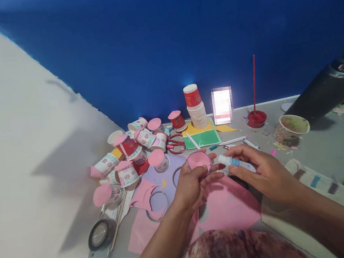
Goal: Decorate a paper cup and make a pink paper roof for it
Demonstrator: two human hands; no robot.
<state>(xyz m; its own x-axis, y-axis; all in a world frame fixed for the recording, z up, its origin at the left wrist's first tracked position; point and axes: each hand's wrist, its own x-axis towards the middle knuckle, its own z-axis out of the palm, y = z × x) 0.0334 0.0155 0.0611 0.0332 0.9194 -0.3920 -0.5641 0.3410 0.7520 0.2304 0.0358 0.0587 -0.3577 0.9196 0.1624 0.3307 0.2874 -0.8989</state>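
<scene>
A pink disc [199, 161] is gripped in the left hand [191, 185], above the pink sheet [231, 205]; what lies under the disc is hidden by the fingers. A glue tube [236, 163] is clasped in the right hand [267, 174], its tip just right of the disc. Left of the disc, capped cups [125, 155] are crowded. Behind it, a cup stack [196, 107] is set near the blue wall [161, 42]. Open floor is seen right of the tube.

Paper disc [198, 161] pink; glue tube [235, 163] white, blue label; scissors [176, 143] red handles; wall [161, 42] deep blue.
</scene>
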